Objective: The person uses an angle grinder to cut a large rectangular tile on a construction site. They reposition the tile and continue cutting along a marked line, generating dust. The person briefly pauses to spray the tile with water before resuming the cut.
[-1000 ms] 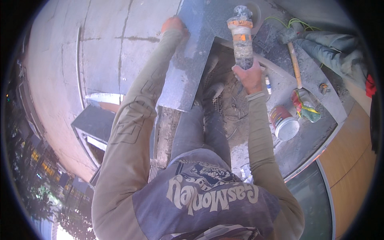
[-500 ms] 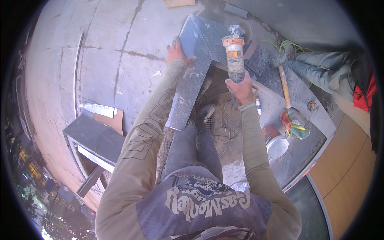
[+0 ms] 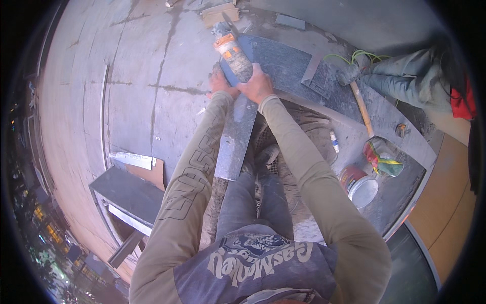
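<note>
My right hand point(image 3: 258, 85) is wrapped around the body of a dusty angle grinder point(image 3: 237, 61) with an orange band. Its head and thin disc point up and away, at the far left corner of a dark grey stone slab point(image 3: 237, 136). On the slab's left edge rests my left hand point(image 3: 220, 81), fingers apart, close beside the grinder and next to my right hand. The slab is L-shaped, one arm running toward my legs and the other to the right. Whether the disc touches the stone cannot be made out.
To the right lie a wooden-handled hammer point(image 3: 362, 109), a tipped bucket point(image 3: 362, 187), a red and green bag point(image 3: 382, 158) and a small tube point(image 3: 334, 142). Another person's legs point(image 3: 397, 83) reach in at the right. A dark stone box point(image 3: 126, 192) stands at the left.
The grinder has swung left and away in my right hand, from over the slab's right side to its far left corner. My two hands are now close together.
</note>
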`<state>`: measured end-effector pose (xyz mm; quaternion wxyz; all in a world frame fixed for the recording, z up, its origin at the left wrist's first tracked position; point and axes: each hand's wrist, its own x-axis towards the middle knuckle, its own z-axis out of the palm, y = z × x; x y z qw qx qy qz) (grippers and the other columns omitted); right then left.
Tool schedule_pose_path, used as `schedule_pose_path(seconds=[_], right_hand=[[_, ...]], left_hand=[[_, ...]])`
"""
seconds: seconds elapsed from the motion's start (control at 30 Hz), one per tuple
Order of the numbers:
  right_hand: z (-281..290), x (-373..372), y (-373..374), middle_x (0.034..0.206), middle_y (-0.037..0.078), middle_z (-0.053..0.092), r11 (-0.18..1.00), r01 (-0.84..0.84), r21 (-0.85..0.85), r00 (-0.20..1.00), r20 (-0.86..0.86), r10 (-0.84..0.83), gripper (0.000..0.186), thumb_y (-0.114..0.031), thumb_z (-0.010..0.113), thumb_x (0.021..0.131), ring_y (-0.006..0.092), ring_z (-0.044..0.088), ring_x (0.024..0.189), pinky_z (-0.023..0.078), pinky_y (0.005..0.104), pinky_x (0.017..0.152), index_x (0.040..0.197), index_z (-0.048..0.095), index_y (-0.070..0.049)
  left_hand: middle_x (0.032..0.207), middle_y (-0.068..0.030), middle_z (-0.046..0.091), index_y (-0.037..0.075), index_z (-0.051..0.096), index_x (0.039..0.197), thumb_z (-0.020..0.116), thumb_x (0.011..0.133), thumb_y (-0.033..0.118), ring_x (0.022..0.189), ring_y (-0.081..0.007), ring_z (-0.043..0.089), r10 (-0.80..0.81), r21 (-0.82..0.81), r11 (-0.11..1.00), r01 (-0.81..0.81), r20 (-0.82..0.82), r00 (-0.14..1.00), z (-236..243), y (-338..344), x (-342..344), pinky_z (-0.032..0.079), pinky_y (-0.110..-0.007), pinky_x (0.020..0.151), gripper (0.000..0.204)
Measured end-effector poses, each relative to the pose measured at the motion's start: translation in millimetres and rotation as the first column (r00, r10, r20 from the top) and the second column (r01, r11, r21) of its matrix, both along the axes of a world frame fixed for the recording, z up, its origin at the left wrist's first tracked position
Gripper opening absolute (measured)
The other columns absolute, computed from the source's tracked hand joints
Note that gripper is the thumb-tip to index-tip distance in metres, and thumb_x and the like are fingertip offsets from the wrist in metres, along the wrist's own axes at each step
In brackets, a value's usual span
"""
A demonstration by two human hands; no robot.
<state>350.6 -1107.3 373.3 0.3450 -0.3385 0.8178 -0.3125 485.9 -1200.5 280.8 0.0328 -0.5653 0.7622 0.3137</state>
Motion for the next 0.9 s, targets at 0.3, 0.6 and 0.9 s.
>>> schedule_pose_path(seconds=[0.3,0.6,0.9], right_hand=[[-15,2,4,0.112,0.028,0.072,0.997,-0.065,0.042,0.997,-0.027,0.066,0.071,-0.028,0.084,0.074,0.0454,0.070,0.108,0.055,0.0485,0.096,0.131,0.052,-0.001],[-29,5,-3,0.114,0.028,0.072,1.000,-0.022,0.017,1.000,-0.002,0.022,0.071,-0.028,0.084,0.073,0.0448,0.069,0.109,0.055,0.0483,0.096,0.131,0.053,-0.001],[-25,12,-5,0.113,0.028,0.072,1.000,-0.007,-0.004,1.000,-0.002,0.007,0.069,-0.028,0.084,0.073,0.0446,0.070,0.109,0.055,0.0482,0.097,0.128,0.053,-0.001]], left_hand=[[0.164,-0.0230,0.031,0.000,0.018,0.163,0.089,0.065,0.039,0.152,-0.0396,0.030,-0.146,-0.132,0.984,0.122,-0.186,0.972,-7,-7,17,0.025,-0.044,0.127,0.128],[0.166,-0.0203,0.031,0.010,0.020,0.165,0.087,0.068,0.042,0.154,-0.0370,0.029,-0.064,0.062,0.996,0.065,-0.018,0.998,3,-4,8,0.028,-0.050,0.125,0.122],[0.167,-0.0172,0.029,0.017,0.019,0.166,0.086,0.069,0.044,0.153,-0.0367,0.030,-0.009,0.030,0.999,0.011,-0.088,0.996,-5,-1,13,0.030,-0.061,0.120,0.121]])
